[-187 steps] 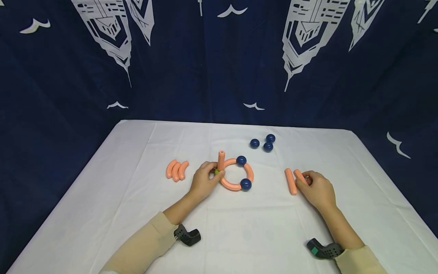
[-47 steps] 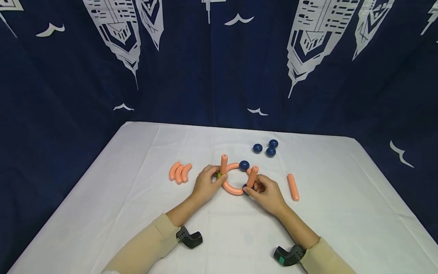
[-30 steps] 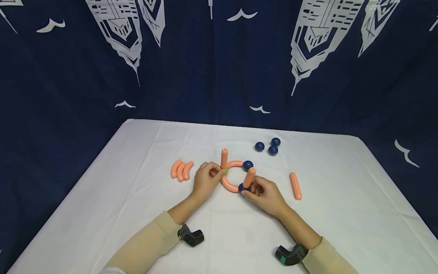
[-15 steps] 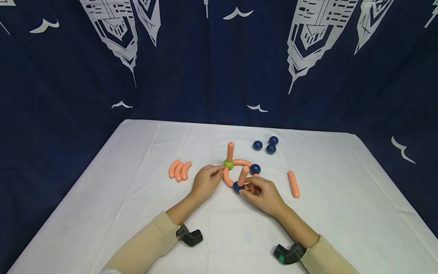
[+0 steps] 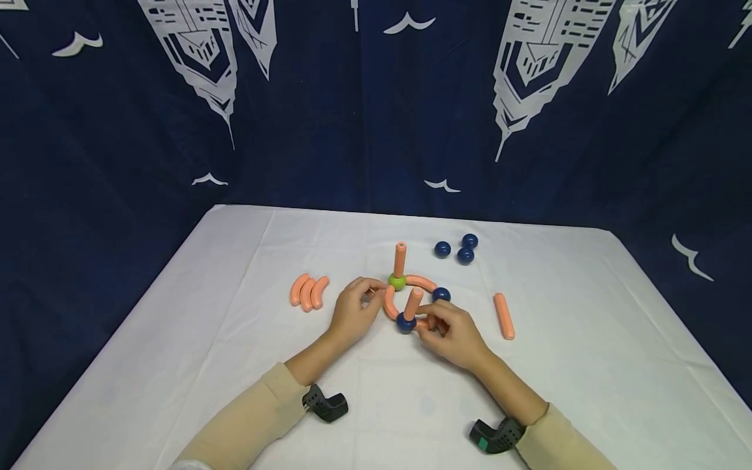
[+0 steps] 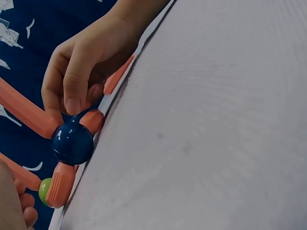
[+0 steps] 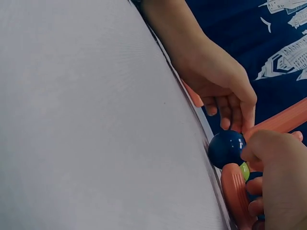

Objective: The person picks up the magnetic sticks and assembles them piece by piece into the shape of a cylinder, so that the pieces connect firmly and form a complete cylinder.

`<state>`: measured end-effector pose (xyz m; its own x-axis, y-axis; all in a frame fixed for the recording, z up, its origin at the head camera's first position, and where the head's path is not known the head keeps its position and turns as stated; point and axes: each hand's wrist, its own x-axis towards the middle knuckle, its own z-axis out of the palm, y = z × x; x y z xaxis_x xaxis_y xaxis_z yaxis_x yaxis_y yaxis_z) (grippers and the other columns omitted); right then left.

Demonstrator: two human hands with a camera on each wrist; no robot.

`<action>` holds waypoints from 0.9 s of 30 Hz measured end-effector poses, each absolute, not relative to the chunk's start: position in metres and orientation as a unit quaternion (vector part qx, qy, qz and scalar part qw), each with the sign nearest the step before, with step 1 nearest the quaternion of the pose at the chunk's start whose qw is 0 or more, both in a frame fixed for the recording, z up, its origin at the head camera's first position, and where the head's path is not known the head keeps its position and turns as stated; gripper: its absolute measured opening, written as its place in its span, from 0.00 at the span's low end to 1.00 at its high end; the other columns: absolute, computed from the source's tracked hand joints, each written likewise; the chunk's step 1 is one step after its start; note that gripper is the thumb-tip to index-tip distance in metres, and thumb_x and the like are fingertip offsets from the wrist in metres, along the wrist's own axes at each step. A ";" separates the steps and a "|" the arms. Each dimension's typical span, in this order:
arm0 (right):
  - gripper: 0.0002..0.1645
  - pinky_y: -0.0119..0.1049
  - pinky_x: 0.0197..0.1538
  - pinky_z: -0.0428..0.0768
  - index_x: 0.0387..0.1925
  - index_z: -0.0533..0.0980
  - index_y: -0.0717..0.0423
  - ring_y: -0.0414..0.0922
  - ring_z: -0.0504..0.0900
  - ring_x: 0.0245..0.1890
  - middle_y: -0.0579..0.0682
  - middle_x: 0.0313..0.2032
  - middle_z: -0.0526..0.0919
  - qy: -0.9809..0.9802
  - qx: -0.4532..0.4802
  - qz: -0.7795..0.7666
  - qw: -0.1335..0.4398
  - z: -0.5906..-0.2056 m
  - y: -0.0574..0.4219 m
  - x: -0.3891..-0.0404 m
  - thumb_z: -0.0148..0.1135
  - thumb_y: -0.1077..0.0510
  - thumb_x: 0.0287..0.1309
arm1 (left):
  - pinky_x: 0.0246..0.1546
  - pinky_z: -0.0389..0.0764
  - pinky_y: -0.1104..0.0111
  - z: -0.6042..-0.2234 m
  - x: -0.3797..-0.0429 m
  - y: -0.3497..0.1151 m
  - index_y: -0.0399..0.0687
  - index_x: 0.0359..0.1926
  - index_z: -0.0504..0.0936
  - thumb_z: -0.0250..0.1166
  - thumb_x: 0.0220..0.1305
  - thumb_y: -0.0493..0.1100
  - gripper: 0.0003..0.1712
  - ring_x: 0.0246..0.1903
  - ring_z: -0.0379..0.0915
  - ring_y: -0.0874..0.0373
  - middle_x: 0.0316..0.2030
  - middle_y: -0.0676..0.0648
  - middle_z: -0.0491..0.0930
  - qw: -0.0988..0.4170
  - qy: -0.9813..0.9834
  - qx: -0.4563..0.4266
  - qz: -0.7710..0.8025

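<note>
A ring of curved orange sticks (image 5: 389, 303) and balls lies mid-table. On its far left a green ball (image 5: 397, 282) carries an upright straight orange stick (image 5: 400, 260). At its front a blue ball (image 5: 406, 322) bears another straight orange stick (image 5: 414, 304), tilted slightly right. My right hand (image 5: 455, 333) pinches the curved orange stick (image 5: 422, 323) just right of that ball. My left hand (image 5: 355, 313) is at the ring's left side, fingertips beside the left curved stick; contact is unclear. A second blue ball (image 5: 441, 295) sits at the ring's right, its lower edge near my right hand.
Several loose blue balls (image 5: 442, 249) lie behind the ring on the white tablecloth (image 5: 376, 418). Curved orange sticks (image 5: 306, 292) rest side by side at left. One straight orange stick (image 5: 504, 316) lies at right. A dark blue curtain (image 5: 329, 130) hangs behind the table.
My right hand brought one straight stick from the right to the front blue ball. The ring has since turned clockwise, the green ball moving right, away from my left fingers, the front ball left.
</note>
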<state>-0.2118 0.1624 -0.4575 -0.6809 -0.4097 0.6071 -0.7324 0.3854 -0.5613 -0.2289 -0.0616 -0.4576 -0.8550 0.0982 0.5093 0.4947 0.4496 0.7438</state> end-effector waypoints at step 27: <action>0.23 0.56 0.60 0.68 0.52 0.79 0.63 0.60 0.74 0.58 0.62 0.54 0.79 -0.876 0.160 0.396 0.222 -0.460 0.169 -0.220 0.65 0.65 0.52 | 0.36 0.73 0.72 -0.455 -0.217 -0.049 0.48 0.41 0.83 0.72 0.59 0.47 0.12 0.32 0.72 0.60 0.30 0.52 0.78 0.167 -0.836 -0.345 -0.393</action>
